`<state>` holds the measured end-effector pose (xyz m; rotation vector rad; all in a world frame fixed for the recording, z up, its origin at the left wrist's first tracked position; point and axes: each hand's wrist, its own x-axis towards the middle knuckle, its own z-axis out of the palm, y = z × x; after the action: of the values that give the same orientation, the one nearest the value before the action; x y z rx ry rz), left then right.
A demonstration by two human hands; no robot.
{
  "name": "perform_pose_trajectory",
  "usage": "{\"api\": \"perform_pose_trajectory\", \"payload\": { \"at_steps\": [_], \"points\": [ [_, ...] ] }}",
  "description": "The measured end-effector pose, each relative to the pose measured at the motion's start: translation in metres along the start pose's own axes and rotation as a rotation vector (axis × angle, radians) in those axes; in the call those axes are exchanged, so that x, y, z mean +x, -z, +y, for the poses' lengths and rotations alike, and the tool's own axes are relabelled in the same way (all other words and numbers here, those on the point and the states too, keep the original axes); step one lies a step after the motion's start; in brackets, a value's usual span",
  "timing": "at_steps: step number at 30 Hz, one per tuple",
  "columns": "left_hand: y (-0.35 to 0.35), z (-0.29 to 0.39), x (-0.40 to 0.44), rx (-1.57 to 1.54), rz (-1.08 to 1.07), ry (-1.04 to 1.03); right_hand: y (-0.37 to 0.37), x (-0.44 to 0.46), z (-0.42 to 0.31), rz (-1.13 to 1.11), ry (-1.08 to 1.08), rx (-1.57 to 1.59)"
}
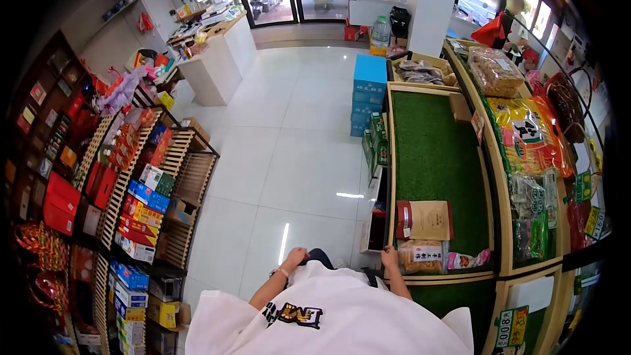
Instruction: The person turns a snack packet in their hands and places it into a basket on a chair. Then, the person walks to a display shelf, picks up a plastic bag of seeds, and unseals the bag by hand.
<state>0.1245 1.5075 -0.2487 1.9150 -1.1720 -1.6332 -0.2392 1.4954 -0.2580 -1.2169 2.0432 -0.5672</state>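
My left hand (295, 259) hangs in front of my body beside dark trousers, its fingers curled and nothing visible in them. A band circles that wrist. By the near-left edge of a display stand (392, 177) lined with green turf is my right hand (390, 258); its fingertips are hidden, so I cannot tell whether it grips the edge. Just right of it lie a clear bag of tan food (420, 265) with a white label, a brown-and-red pouch (427, 220) and a pink packet (468, 259).
Slatted shelves (187, 171) with boxed goods stand on the left. Blue cartons (369, 89) and green boxes (378, 141) are stacked beside the stand. Bagged foods (529, 131) fill the right rack. White floor tiles (289, 151) lead toward a counter (217, 69) and glass doors. Another person (509, 23) stands far right.
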Motion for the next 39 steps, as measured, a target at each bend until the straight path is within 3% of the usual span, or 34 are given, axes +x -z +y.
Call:
{"api": "perform_pose_trajectory", "payload": {
  "at_steps": [2, 4, 6, 8, 11, 13, 14, 16, 18, 19, 20, 21, 23, 24, 27, 31, 36, 39],
  "points": [
    [-0.014, 0.033, 0.008, -0.233, -0.075, -0.070, 0.001, 0.006, 0.000, 0.005, -0.011, -0.052],
    [-0.023, 0.037, 0.014, -0.287, -0.129, -0.066, 0.001, 0.010, 0.005, -0.130, -0.108, -0.107],
    [-0.018, 0.034, 0.024, -0.094, -0.104, -0.051, -0.003, 0.016, 0.014, -0.303, -0.135, -0.041],
    [-0.004, 0.037, 0.028, 0.210, 0.055, -0.136, -0.004, 0.019, 0.015, -0.329, -0.162, -0.044],
    [0.027, 0.032, 0.045, 0.083, 0.113, 0.019, -0.015, 0.027, 0.037, -0.349, -0.246, -0.006],
    [0.052, -0.007, 0.077, 0.461, 0.039, -0.174, -0.022, 0.050, 0.049, -0.540, -0.371, -0.047],
    [0.063, -0.013, 0.093, 0.461, 0.040, -0.179, -0.019, 0.062, 0.040, -0.535, -0.368, -0.046],
    [0.083, -0.028, 0.113, 0.811, -0.064, -0.236, -0.005, 0.071, 0.021, -0.681, -0.377, -0.091],
    [0.090, -0.088, 0.172, 0.907, -0.058, -0.444, 0.011, 0.089, -0.036, -0.640, -0.417, -0.193],
    [0.096, -0.086, 0.184, 0.956, -0.045, -0.549, 0.020, 0.095, -0.069, -0.604, -0.461, -0.296],
    [0.106, -0.069, 0.187, 0.940, -0.089, -0.412, 0.023, 0.104, -0.088, -0.565, -0.502, -0.397],
    [0.114, -0.038, 0.190, 0.875, -0.088, -0.327, -0.028, 0.160, -0.002, -0.785, 0.061, -0.479],
    [0.124, 0.003, 0.206, 0.719, -0.056, -0.232, -0.015, 0.179, -0.085, -0.649, -0.331, -0.161],
    [0.128, 0.025, 0.215, 0.639, -0.027, -0.197, -0.033, 0.202, -0.081, -0.588, -0.363, -0.019],
    [0.137, 0.081, 0.241, 0.354, 0.050, -0.118, -0.055, 0.255, -0.122, -0.526, -0.237, -0.078],
    [0.148, 0.170, 0.242, 0.018, 0.062, -0.047, -0.064, 0.283, -0.201, -0.492, -0.150, 0.197],
    [0.153, 0.166, 0.265, -0.082, 0.004, -0.016, -0.076, 0.293, -0.223, -0.519, -0.215, 0.259],
    [0.164, 0.167, 0.270, -0.037, -0.025, 0.055, -0.075, 0.296, -0.195, -0.496, -0.154, 0.083]
  ]
}}
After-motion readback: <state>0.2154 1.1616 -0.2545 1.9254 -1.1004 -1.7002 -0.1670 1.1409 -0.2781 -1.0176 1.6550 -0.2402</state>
